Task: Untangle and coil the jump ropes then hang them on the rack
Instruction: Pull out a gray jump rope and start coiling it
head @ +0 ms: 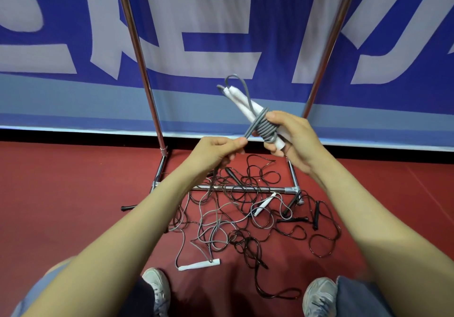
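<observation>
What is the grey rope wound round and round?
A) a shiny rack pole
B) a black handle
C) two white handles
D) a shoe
C: the grey rope sits in tight coils around the two white handles, which the right hand holds, while the left hand pinches the rope's loose part.
</observation>
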A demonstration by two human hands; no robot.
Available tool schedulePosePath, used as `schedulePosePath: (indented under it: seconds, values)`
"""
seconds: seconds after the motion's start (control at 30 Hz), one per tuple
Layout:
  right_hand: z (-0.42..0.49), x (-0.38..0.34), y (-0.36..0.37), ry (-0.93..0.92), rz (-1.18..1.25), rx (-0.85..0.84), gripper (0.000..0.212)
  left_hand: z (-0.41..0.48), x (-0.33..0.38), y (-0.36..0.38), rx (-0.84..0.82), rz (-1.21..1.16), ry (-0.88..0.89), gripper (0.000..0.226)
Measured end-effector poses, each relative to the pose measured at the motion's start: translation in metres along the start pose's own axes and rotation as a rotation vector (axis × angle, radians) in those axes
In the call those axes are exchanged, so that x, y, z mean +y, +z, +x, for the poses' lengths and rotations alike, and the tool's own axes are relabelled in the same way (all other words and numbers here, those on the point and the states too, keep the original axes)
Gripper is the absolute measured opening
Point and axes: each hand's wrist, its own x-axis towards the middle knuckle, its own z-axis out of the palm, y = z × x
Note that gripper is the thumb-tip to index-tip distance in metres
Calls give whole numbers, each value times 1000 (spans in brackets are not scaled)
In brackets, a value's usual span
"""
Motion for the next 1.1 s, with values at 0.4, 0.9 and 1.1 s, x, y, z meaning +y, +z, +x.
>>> schedulePosePath:
  seconds: [0.4,0.9,1.1]
  values:
    - [-4,-1,-1,75,-79,-217,34,0,-3,-8,-59,114,163,25]
    - [-6,-4,-7,99,-213,-263,27,-1,-5,-8,-64,270,136,14]
    - [-13,-6,-8,185,-453,-453,29,-3,1,-23,-207,476,209,20]
